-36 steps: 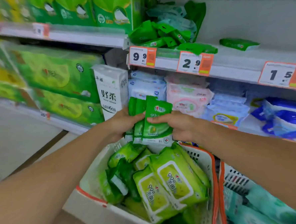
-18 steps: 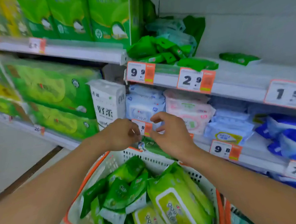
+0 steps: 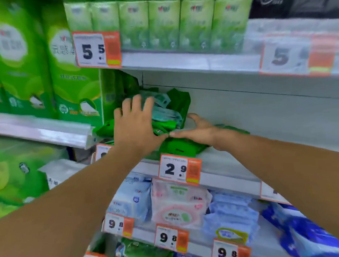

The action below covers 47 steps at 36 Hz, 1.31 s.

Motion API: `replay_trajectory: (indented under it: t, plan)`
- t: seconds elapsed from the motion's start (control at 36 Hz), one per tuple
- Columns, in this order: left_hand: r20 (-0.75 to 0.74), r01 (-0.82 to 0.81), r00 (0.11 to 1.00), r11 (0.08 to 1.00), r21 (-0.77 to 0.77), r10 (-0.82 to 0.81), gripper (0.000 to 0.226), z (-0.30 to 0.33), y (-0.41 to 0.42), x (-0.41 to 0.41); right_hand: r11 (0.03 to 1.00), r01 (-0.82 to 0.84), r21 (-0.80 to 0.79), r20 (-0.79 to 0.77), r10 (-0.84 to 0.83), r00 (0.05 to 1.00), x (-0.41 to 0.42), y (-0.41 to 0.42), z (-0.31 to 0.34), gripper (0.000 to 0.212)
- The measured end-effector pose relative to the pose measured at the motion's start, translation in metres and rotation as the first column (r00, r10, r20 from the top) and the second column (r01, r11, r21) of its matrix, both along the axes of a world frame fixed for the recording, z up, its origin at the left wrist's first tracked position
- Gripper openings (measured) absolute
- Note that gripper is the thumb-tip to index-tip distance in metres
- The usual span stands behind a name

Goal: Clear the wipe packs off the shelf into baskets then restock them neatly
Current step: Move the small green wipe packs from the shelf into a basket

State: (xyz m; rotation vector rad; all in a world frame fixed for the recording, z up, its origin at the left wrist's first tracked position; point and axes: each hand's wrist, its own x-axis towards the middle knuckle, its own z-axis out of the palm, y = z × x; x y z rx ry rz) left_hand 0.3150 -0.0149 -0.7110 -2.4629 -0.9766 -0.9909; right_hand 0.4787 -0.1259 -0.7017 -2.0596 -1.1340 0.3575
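On the middle shelf [image 3: 232,160], the heap of small soft green and teal wipe packs [image 3: 164,116] was flanked by the left hand [image 3: 135,128] and right hand [image 3: 198,131], fingers spread wide, seemingly to gather it.

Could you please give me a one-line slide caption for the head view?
Both hands, left hand and right hand, reach around the heap of wipe packs on the shelf.

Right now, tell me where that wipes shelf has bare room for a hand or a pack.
Free: the bare shelf to the right of the right hand, back to the rear wall. Crowded: the left corner, where the left hand rests on the heap of green wipe packs against the tall green pack.
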Motion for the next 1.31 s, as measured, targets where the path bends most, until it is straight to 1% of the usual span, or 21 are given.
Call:
replay_trajectory:
  t: [0.03, 0.08, 0.11, 0.14, 0.17, 0.22, 0.31, 0.39, 0.44, 0.5, 0.56, 0.61, 0.72, 0.78, 0.86, 0.92, 0.97, 1.06, 1.17, 1.25, 1.31]
  plan:
    - [-0.015, -0.027, 1.0, 0.999, -0.045, 0.026, 0.106, 0.004, 0.012, -0.003, 1.0, 0.003, 0.027, 0.014, -0.003, 1.0, 0.003, 0.008, 0.001, 0.092]
    - [-0.154, -0.107, 0.986, 0.963, -0.248, 0.07, 0.113, 0.01, 0.034, -0.008, 0.999, -0.051, -0.001, 0.061, 0.051, 0.997, 0.007, 0.027, 0.005, 0.089]
    - [-0.229, -0.135, 0.972, 0.927, -0.35, 0.055, 0.115, 0.01, 0.043, -0.01, 0.996, -0.074, -0.046, 0.118, 0.079, 0.99, 0.009, 0.038, 0.006, 0.095]
    - [-0.263, -0.132, 0.965, 0.897, -0.422, 0.018, 0.115, 0.01, 0.049, -0.011, 0.991, -0.08, -0.11, 0.195, 0.1, 0.976, 0.01, 0.05, 0.005, 0.101]
    - [-0.274, -0.107, 0.961, 0.878, -0.467, -0.029, 0.114, 0.009, 0.053, -0.011, 0.983, -0.075, -0.166, 0.273, 0.118, 0.955, 0.01, 0.061, 0.003, 0.102]
    - [-0.262, -0.044, 0.958, 0.842, -0.537, -0.117, 0.112, 0.009, 0.055, -0.012, 0.98, -0.046, -0.193, 0.38, 0.117, 0.917, 0.007, 0.076, -0.004, 0.087]
    - [-0.283, -0.017, 0.945, 0.836, -0.548, -0.166, 0.105, 0.014, 0.06, -0.02, 0.982, -0.07, -0.175, 0.51, 0.151, 0.847, 0.001, 0.093, -0.013, 0.071]
    - [-0.306, -0.058, 0.947, 0.88, -0.47, -0.101, 0.099, 0.012, 0.069, -0.025, 0.973, -0.1, -0.206, 0.577, 0.203, 0.791, 0.004, 0.101, -0.019, 0.063]
    - [-0.305, -0.062, 0.949, 0.901, -0.43, -0.08, 0.08, 0.006, 0.066, -0.022, 0.975, -0.066, -0.213, 0.637, 0.19, 0.747, 0.005, 0.1, -0.021, 0.063]
    - [-0.239, -0.039, 0.968, 0.896, -0.442, -0.076, 0.06, 0.004, 0.059, -0.017, 0.982, -0.044, -0.185, 0.671, 0.158, 0.725, 0.005, 0.097, -0.021, 0.054]
    - [-0.205, -0.032, 0.977, 0.903, -0.429, -0.063, 0.045, 0.005, 0.05, -0.013, 0.989, -0.025, -0.145, 0.643, 0.114, 0.757, 0.004, 0.09, -0.018, 0.037]
    - [-0.219, -0.027, 0.973, 0.918, -0.397, -0.066, 0.037, 0.007, 0.043, -0.013, 0.993, -0.015, -0.113, 0.587, 0.079, 0.805, 0.004, 0.078, -0.013, 0.025]
    - [-0.228, 0.037, 0.966, 0.938, -0.343, -0.121, 0.034, 0.012, 0.033, -0.021, 0.999, -0.018, -0.039, 0.525, 0.036, 0.85, 0.007, 0.038, -0.003, 0.021]
    - [-0.209, 0.104, 0.963, 0.948, -0.302, -0.173, 0.041, 0.015, 0.026, -0.025, 0.999, -0.023, 0.042, 0.462, 0.001, 0.887, 0.014, 0.015, -0.001, 0.022]
    - [-0.149, 0.223, 0.952, 0.938, -0.265, -0.268, 0.049, 0.021, 0.011, -0.03, 0.984, -0.019, 0.178, 0.291, -0.034, 0.956, 0.024, -0.021, -0.003, 0.033]
    - [-0.103, 0.321, 0.93, 0.915, -0.242, -0.354, 0.046, 0.022, 0.002, -0.032, 0.966, -0.007, 0.258, 0.175, -0.04, 0.984, 0.028, -0.048, -0.007, 0.04]
    - [-0.057, 0.397, 0.907, 0.892, -0.215, -0.417, 0.041, 0.02, -0.007, -0.034, 0.949, 0.012, 0.316, 0.121, -0.053, 0.991, 0.029, -0.078, -0.011, 0.042]
    - [0.087, 0.501, 0.865, 0.846, -0.18, -0.494, 0.03, 0.016, -0.017, -0.036, 0.896, 0.047, 0.441, 0.039, -0.071, 0.997, 0.028, -0.117, -0.016, 0.039]
    - [0.249, 0.6, 0.785, 0.796, -0.082, -0.567, 0.021, 0.013, -0.037, -0.032, 0.842, 0.032, 0.538, 0.047, -0.067, 0.997, 0.028, -0.157, -0.019, 0.039]
    - [0.437, 0.644, 0.726, 0.747, -0.162, -0.531, 0.018, 0.013, -0.051, -0.025, 0.823, 0.032, 0.567, 0.067, -0.085, 0.994, 0.028, -0.179, -0.02, 0.032]
    - [0.583, 0.691, 0.672, 0.671, -0.269, -0.457, 0.015, 0.016, -0.059, -0.019, 0.807, 0.031, 0.589, 0.098, -0.11, 0.989, 0.028, -0.19, -0.021, 0.031]
